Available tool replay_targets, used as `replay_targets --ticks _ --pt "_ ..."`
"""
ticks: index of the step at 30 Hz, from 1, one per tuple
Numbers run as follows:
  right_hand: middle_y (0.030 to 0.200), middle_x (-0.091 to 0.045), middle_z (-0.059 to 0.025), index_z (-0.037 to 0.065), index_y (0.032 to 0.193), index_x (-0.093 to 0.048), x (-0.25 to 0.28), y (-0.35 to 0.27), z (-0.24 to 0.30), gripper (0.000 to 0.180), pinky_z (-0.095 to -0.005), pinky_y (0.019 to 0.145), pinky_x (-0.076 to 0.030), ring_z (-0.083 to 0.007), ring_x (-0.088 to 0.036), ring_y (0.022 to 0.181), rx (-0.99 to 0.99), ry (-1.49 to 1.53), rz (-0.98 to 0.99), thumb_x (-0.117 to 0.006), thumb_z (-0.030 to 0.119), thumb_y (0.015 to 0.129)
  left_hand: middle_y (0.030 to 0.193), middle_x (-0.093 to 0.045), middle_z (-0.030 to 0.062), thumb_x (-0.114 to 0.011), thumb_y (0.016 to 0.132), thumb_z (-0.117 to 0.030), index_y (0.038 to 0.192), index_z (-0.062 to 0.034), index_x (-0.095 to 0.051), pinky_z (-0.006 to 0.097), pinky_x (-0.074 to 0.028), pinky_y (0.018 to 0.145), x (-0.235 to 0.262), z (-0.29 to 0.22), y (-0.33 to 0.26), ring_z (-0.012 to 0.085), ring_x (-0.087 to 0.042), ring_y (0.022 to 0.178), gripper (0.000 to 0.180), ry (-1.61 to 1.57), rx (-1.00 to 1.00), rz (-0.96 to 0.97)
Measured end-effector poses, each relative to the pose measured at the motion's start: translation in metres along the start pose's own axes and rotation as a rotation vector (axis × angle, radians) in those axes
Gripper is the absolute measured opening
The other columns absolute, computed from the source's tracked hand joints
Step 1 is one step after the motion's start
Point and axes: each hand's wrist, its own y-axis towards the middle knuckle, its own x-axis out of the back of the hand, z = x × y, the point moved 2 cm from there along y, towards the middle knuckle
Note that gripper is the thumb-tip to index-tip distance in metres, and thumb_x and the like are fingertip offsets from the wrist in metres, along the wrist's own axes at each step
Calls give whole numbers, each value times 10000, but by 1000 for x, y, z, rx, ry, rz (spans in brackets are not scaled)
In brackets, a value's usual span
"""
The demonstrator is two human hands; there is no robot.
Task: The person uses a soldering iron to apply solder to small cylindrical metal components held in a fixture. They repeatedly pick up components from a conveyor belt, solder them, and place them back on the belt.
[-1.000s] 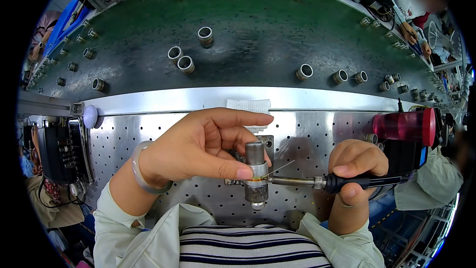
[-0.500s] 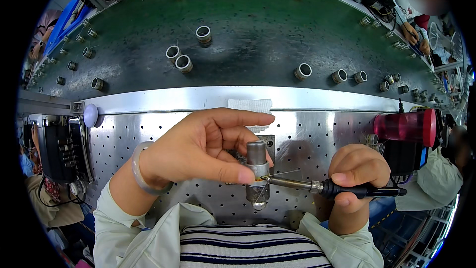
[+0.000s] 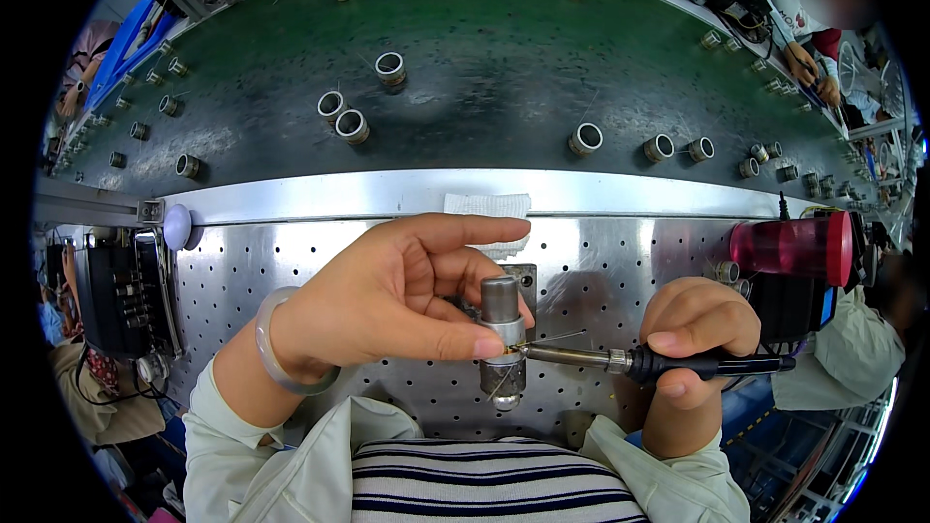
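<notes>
Two bare hands meet at a small metal cylinder [image 3: 502, 337] that stands upright in a fixture on the perforated steel surface [image 3: 620, 261], and everything else is placed from that cylinder. From its left comes the left hand [image 3: 387, 300], thumb and fingers [image 3: 475, 347] closed around its middle band while the forefinger stretches out above it. From its right comes the right hand [image 3: 699, 329], fingers wrapped tight about the black handle of a soldering iron [image 3: 639, 360], whose metal tip lies level and reaches the cylinder's lower band; a thin wire [image 3: 552, 337] seems to run along just above the tip, though it is too fine to be sure where it ends. A pale bangle [image 3: 281, 353] circles the wrist left of the cylinder. Beyond the cylinder, a folded white cloth [image 3: 487, 205] lies on the rail, and farther still a green conveyor belt [image 3: 484, 68] carries scattered metal rings [image 3: 585, 138]. A red bottle [image 3: 790, 247] lies on its side to the cylinder's upper right.
</notes>
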Motion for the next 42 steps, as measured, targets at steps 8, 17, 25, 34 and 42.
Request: replay_targets --ticks 8,17,25,34,42 --pt "589 -594 -107 -35 778 -634 1 0 1 225 -259 449 -440 -192 -569 466 4 -13 -11 -781 70 643 1025 -623 202 -686 703 112 1374 48 -329 235 -532 785 -2 0 1 174 -630 914 763 6 -1 -9" --pt "578 -580 -101 -38 778 -619 5 0 3 211 -258 438 -431 -189 -547 451 26 -40 10 -762 77 672 1025 -617 195 -692 706 86 1373 45 -338 238 -515 788 -9 2 3 170 -620 917 756 2 0 -27" --pt "557 -522 -60 -31 786 -572 9 -7 -2 262 -258 398 -361 -155 -454 410 37 118 -290 -752 155 746 1041 -626 189 -689 711 90 1373 20 -354 227 -496 799 8 -1 9 162 -611 937 745 -83 -39 110" --pt "611 -459 -42 24 760 -506 3 -11 9 369 -235 454 -304 -124 -428 503 -65 -71 -448 -740 308 769 1015 -600 81 -687 742 31 1127 -29 -613 263 -519 771 120 -102 -32 135 -581 869 397 1132 -934 -1101" --pt "691 -341 -16 33 812 -414 14 -30 -3 283 -240 576 -257 -105 -321 630 -144 -58 -417 -583 254 862 1003 -599 150 -695 674 -74 1008 -32 -650 382 -454 843 204 -111 -45 313 -557 960 340 1669 -770 -1615"
